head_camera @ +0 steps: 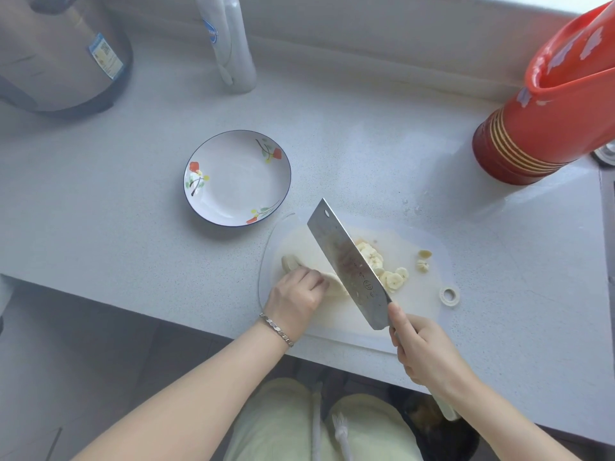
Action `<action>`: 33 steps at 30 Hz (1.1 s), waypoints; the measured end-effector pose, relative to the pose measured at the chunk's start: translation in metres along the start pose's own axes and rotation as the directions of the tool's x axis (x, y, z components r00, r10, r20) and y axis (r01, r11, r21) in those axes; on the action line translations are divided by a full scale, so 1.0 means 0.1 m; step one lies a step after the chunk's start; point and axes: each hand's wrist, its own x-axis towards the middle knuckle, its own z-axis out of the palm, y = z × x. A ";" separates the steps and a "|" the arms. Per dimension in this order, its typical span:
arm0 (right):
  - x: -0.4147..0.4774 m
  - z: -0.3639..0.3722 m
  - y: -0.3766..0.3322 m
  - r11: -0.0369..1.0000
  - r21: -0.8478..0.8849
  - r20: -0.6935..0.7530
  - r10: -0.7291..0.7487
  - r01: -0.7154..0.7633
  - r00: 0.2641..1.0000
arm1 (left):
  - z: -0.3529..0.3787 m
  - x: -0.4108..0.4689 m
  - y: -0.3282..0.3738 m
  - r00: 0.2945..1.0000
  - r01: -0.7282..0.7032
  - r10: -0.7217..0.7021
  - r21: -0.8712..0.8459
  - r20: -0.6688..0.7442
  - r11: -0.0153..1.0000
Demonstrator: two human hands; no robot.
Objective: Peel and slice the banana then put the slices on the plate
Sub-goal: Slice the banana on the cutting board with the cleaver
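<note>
A peeled banana (pixel 290 263) lies on a white cutting board (pixel 416 314) at the counter's front edge. My left hand (pixel 296 297) holds the banana down with curled fingers, covering its middle. My right hand (pixel 419 351) grips the handle of a steel cleaver (pixel 346 264), whose blade stands across the banana just right of my left fingers. Several cut slices (pixel 386 274) lie to the right of the blade, with two small bits (pixel 423 260) farther right. A white plate (pixel 237 178) with flower prints sits empty to the upper left of the board.
A red jug (pixel 545 118) stands at the right. A clear bottle (pixel 229 44) stands at the back, and a metal pot (pixel 56 51) at the far left. A small white ring (pixel 449 296) is in the board's right corner. A dark bin (pixel 436 427) sits below the counter edge.
</note>
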 end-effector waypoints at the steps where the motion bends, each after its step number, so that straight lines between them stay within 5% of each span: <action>1: -0.02 0.00 -0.02 1.000 -0.007 0.000 -0.003 0.003 1.000 | -0.01 0.00 0.00 1.000 -0.004 0.004 0.003 0.006 1.000; 11: 0.08 0.07 0.04 0.973 -0.229 -0.054 -0.051 0.037 0.997 | 0.01 -0.01 0.01 0.999 -0.026 0.028 0.041 -0.045 0.999; 19: 0.16 0.26 0.10 0.974 -0.213 -0.084 -0.099 0.079 0.992 | 0.05 -0.05 0.00 0.999 -0.011 0.013 0.063 -0.030 0.998; 25: 0.14 0.17 0.01 0.998 0.050 -0.053 0.036 -0.034 0.998 | 0.04 -0.04 -0.02 0.999 -0.025 0.027 0.044 -0.037 0.999; 33: 0.03 0.04 -0.06 0.999 -0.044 -0.033 0.007 -0.008 0.999 | -0.02 0.00 0.01 0.999 -0.030 0.031 0.056 -0.014 0.998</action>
